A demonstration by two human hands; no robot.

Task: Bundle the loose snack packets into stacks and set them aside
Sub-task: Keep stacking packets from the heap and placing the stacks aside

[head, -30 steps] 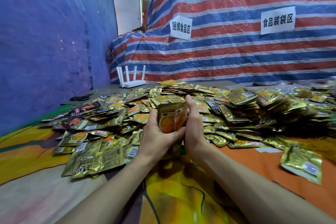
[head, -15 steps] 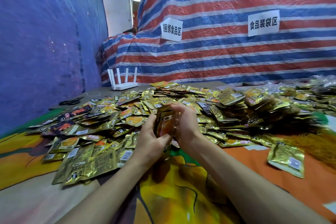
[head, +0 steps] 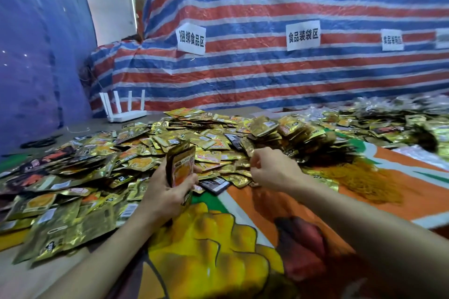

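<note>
While the left hand [head: 167,193] wraps the stack [head: 182,168] between thumb and fingers, likely light, slippery foil needing a mid-height squeeze, the right hand [head: 274,170] curls its fingers, pinch unclear.

Left hand [head: 167,193] grips packet stack [head: 181,167]; right hand [head: 274,170] curls over loose packets [head: 206,139].

Gold foil everywhere: the heap of packets [head: 194,138] glints gold with orange panels, a few black ones mixed in. The stack [head: 181,170] shows an orange front. The tarp [head: 267,75] runs red, blue and white stripes; the white signs [head: 302,35] carry black characters. Blue sheet [head: 36,56], white router [head: 124,114], tablecloth [head: 218,250] orange, yellow and green.
</note>
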